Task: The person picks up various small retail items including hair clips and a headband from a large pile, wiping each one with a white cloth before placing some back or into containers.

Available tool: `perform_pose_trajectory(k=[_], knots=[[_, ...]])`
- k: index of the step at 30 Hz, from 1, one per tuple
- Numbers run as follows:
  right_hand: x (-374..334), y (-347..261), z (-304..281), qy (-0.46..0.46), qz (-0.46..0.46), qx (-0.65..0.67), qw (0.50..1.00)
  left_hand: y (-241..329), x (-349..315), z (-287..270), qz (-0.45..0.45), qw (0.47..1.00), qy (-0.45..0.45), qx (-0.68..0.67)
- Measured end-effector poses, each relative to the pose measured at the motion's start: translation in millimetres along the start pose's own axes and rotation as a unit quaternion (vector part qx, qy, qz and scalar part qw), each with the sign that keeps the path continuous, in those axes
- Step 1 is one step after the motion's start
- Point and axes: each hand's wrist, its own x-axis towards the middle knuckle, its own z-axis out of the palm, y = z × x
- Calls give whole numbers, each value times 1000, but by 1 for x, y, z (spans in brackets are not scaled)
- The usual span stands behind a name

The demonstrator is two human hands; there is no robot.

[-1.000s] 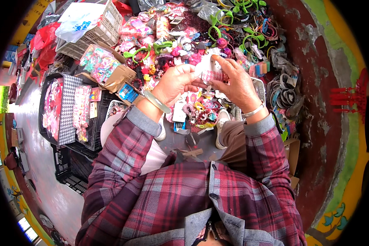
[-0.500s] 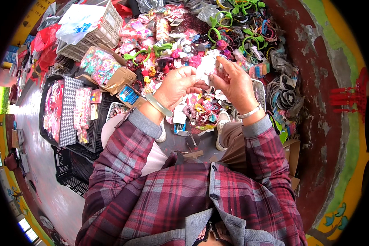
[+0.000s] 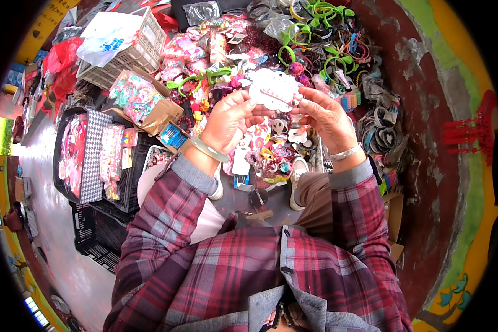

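Between both hands I hold up a white scalloped card (image 3: 272, 88) with a row of small pinkish pieces across it, its face toward me. My left hand (image 3: 229, 119) pinches the card's left lower edge between thumb and fingers. At the opposite edge, my right hand (image 3: 327, 117) has its fingers closed on the card, with a small dark bit by the fingertips. Beneath the hands spreads a heap of colourful hair accessories (image 3: 260, 146), flower shapes and bands among them. What hangs behind the card is hidden.
Green headbands (image 3: 337, 61) lie at the heap's far right. On the left are a pale crate (image 3: 144, 41) with a white bag, a cardboard box (image 3: 160, 113) of packets, and black crates (image 3: 97, 232). A red-brown painted strip (image 3: 426, 182) runs along the right.
The card has turned from a tilted, partly covered position to lie face-on in view. My hands have moved slightly apart, now gripping it at opposite edges.
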Motion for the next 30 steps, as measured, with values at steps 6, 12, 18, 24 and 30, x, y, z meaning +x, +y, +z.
perform_pose_trajectory(k=[6,12,18,24,30], knots=[[2,4,-2,-33,9,58,998,-4,1,1,12,1000,-4,2],[-5,0,8,-21,-109,-49,993,5,2,1,32,990,15,135],[-17,-13,18,-76,-108,-5,991,8,-9,11,435,737,20,518],[-19,-19,17,-123,-56,92,986,8,-10,7,496,678,-23,541],[-14,-10,14,-123,-61,107,985,2,-10,15,451,741,1,497]])
